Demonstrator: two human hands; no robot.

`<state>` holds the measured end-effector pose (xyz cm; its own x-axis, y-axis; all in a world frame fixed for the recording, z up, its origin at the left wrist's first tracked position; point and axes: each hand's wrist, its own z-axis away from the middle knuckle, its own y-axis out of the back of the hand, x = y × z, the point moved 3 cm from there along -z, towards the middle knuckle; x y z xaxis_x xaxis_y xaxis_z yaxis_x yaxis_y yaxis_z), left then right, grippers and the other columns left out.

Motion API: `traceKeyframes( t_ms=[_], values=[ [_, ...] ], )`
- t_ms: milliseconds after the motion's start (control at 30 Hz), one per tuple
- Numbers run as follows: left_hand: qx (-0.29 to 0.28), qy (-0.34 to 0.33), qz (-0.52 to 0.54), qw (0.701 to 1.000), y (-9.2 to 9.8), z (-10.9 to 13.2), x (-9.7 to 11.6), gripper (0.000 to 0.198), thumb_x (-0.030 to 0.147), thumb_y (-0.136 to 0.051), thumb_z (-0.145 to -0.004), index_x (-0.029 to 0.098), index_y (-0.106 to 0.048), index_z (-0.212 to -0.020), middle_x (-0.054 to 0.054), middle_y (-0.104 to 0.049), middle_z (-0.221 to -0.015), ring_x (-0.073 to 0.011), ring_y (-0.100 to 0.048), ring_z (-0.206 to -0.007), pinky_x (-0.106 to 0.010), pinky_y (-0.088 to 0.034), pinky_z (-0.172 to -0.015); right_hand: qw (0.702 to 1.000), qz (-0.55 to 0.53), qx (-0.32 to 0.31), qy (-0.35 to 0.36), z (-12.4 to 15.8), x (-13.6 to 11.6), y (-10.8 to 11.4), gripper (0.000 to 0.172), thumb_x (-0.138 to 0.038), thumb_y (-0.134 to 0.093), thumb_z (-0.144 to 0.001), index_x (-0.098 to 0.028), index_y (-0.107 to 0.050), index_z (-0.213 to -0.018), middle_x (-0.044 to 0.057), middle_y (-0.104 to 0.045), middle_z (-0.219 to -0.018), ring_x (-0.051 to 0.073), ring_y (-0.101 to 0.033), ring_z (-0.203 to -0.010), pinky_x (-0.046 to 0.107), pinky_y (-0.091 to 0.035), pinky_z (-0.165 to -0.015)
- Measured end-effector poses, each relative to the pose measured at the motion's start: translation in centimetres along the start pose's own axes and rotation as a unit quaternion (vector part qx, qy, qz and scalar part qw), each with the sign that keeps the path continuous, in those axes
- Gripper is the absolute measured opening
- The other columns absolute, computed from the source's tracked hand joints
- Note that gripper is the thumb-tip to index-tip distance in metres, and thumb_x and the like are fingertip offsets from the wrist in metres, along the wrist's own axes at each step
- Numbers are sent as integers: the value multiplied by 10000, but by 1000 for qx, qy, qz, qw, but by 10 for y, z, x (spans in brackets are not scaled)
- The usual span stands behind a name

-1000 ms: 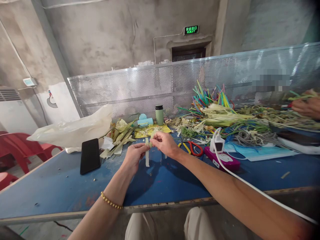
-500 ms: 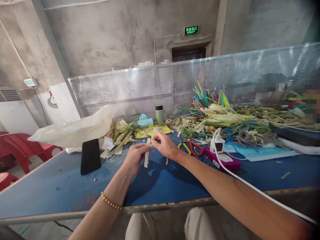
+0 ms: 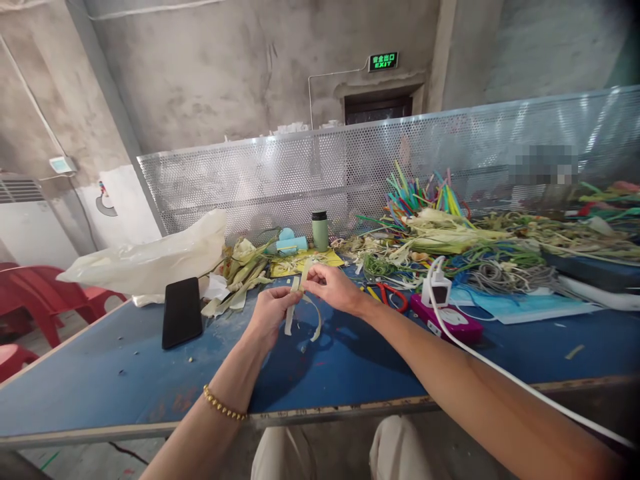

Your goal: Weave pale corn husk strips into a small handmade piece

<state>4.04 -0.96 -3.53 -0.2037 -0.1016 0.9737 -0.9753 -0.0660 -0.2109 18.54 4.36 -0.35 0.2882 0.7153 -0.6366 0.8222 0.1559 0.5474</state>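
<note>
Above the blue table, both of my hands pinch a pale corn-husk strip. My left hand, with a bead bracelet on its wrist, grips the strip's upper part from the left. My right hand pinches its top end from the right. One half hangs straight down and a thinner sliver curls away to the right, near the table top.
A black phone lies to the left, beside a husk pile and a white plastic bag. Behind stand a green flask, red-handled scissors, a magenta power bank with white charger and cable, coloured strips, and a perforated metal screen.
The strip has split: a thin sliver now curls out to the right below my right hand. Another person's hand at the far right has left the view.
</note>
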Motion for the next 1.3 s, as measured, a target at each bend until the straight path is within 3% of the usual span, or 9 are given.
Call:
traceKeyframes(
  t_ms=[100,300,400,700,800,933,1033,1200,1300],
  values=[
    [23,8,-2,1000,2,0,1,250,277,-825,-502,107,-685,-621,-10,-600,-495,-88,-493,-392,-212,-365,-410,997,9,-65,-28,-1,2,9,140,-267,-617,-782,-138,-637,-727,5,-599,-609,115,-539,-555,233,-406,-545],
    [52,13,-19,998,3,2,5,201,254,-779,-505,122,-668,-609,-9,-593,-476,-101,-492,-381,-218,-367,-404,993,3,-105,-56,2,-4,30,146,-241,-614,-775,-129,-645,-686,13,-617,-586,119,-589,-534,225,-442,-517],
    [53,18,-27,998,3,4,7,180,247,-759,-515,137,-624,-557,4,-565,-446,-87,-457,-357,-213,-347,-391,986,-45,-143,-69,5,-13,37,155,-248,-620,-791,-110,-679,-828,25,-652,-637,116,-601,-533,233,-469,-527],
    [-32,51,-43,997,1,3,1,158,248,-752,-547,135,-649,-588,9,-551,-472,-86,-449,-376,-217,-311,-384,941,-205,-270,-17,16,-38,50,262,-336,-658,-838,-123,-690,-989,92,-738,-934,135,-672,-751,285,-520,-750],
    [-38,52,-40,997,2,3,0,167,259,-766,-557,134,-669,-608,6,-558,-491,-88,-462,-392,-221,-312,-398,948,-212,-237,-20,13,-34,44,273,-352,-684,-815,-130,-695,-974,82,-735,-928,118,-655,-686,256,-511,-665],
    [-32,50,-47,997,2,2,-2,208,293,-788,-558,122,-681,-606,-23,-600,-522,-100,-488,-417,-234,-339,-428,978,-182,-106,-2,8,-28,32,240,-369,-701,-792,-134,-691,-744,-6,-632,-629,62,-497,-491,204,-413,-484],
    [-22,43,-46,998,2,1,-1,235,307,-801,-552,110,-679,-590,-28,-597,-521,-91,-479,-419,-230,-338,-437,977,-201,-72,-27,8,-28,23,234,-365,-683,-801,-136,-671,-755,-41,-536,-496,60,-432,-416,197,-365,-406],
    [-9,41,-31,999,1,2,1,257,293,-807,-536,117,-619,-525,6,-526,-476,-67,-428,-395,-214,-304,-415,968,-249,-31,-27,9,-31,20,219,-358,-680,-793,-144,-638,-800,-15,-624,-647,44,-443,-398,185,-360,-356],
    [8,44,-15,999,3,0,1,224,255,-803,-521,111,-638,-566,5,-537,-495,-72,-454,-417,-209,-321,-426,971,-238,-23,-31,8,-31,20,256,-403,-668,-810,-152,-633,-780,-44,-569,-565,35,-412,-357,180,-319,-337]
  ],
)
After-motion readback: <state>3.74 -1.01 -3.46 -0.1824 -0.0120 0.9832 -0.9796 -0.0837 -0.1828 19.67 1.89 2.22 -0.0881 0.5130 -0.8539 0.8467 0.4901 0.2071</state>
